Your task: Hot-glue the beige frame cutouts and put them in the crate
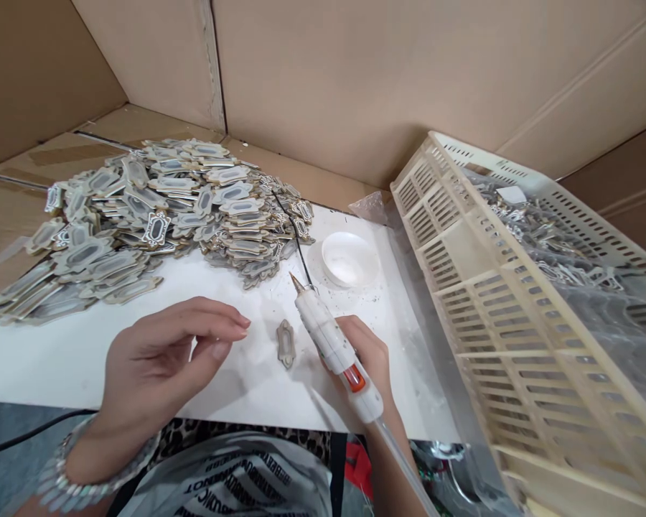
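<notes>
Your right hand [369,355] has a closed grip around the hot glue gun [334,345], nozzle tilted up and away, tip hanging over the white bench [43,355] just short of the small white dish [351,258]. Your left hand [164,355] holds nothing, fingers loosely curled and half open, tips near the single ornate plaque piece [286,342] lying flat between both hands.

Risks: the hot tip is close to your left fingertips if you reach across (burn likely). A glue drip from the raised nozzle could land on the bench or the piece's face. The black cord [296,240] runs over the heap of plaque pieces [156,215]; a tug could drag pieces off the pile. The cream plastic basket [517,309] leans tilted at your right elbow, so a bump could shift it.
</notes>
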`<state>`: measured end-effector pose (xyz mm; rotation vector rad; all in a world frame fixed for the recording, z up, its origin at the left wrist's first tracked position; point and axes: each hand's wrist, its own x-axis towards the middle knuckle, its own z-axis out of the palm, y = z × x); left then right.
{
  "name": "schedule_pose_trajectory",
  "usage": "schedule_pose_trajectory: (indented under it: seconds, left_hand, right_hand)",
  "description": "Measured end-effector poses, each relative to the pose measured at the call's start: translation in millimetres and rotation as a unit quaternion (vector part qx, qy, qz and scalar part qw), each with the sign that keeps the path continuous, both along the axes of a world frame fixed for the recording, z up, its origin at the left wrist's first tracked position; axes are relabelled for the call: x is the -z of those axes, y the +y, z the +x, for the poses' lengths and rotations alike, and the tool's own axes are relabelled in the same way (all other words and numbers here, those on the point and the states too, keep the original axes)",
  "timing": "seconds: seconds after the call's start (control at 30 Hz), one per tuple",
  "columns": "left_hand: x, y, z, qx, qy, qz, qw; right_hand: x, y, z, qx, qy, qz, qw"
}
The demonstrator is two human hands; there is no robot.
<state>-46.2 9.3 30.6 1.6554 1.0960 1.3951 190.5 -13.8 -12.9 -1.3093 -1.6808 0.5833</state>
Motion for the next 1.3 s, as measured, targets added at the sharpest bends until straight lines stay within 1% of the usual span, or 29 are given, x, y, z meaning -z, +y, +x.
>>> schedule_pose_trajectory:
  seconds: [0.17, 0.3, 0.4, 0.53, 0.67, 0.73, 0.93, 1.1, 1.17, 1.3]
  left_hand:
    - [1.5, 1.9, -0.9, 0.008, 0.024, -0.018, 1.000]
    - [5.2, 3.3, -2.7, 0.013, 0.085, -0.043, 0.995]
    - [11.0, 4.6, -4.2, 0.015, 0.121, -0.045, 0.992]
    - [16.7, 6.5, -5.7, 0.031, 0.137, -0.057, 0.988]
    - [16.6, 7.2, -6.0, 0.042, 0.144, -0.084, 0.985]
    - [16.2, 7.2, -5.8, 0.043, 0.151, -0.084, 0.984]
    - [19.8, 7.7, -2.8, 0.036, 0.171, -0.038, 0.984]
    - [24.7, 11.4, 2.2, 0.015, 0.168, -0.056, 0.984]
    - [27.0, 13.8, 4.0, 0.014, 0.196, -0.071, 0.978]
    - [30.2, 18.8, 7.6, 0.030, 0.271, -0.089, 0.958]
  right_hand:
    - [0.8, -0.7, 0.4, 0.005, 0.017, -0.009, 1.000]
    - [-1.8, -0.9, 1.9, 0.030, 0.023, -0.014, 0.999]
    - [-5.1, -0.8, 1.9, 0.035, 0.032, -0.026, 0.999]
    - [-8.0, -0.9, 0.2, 0.033, 0.037, -0.031, 0.998]
    - [-9.5, -1.9, -0.9, 0.032, 0.056, -0.038, 0.997]
    - [-10.3, -2.3, -0.6, 0.030, 0.060, -0.038, 0.997]
    - [-12.2, -2.8, 0.2, 0.033, 0.069, -0.054, 0.996]
    - [-10.5, -3.1, -0.1, 0.035, 0.077, -0.051, 0.995]
    - [-10.2, -2.7, 0.2, 0.036, 0.074, -0.047, 0.995]
    - [-11.1, -1.6, 0.8, 0.035, 0.060, -0.042, 0.997]
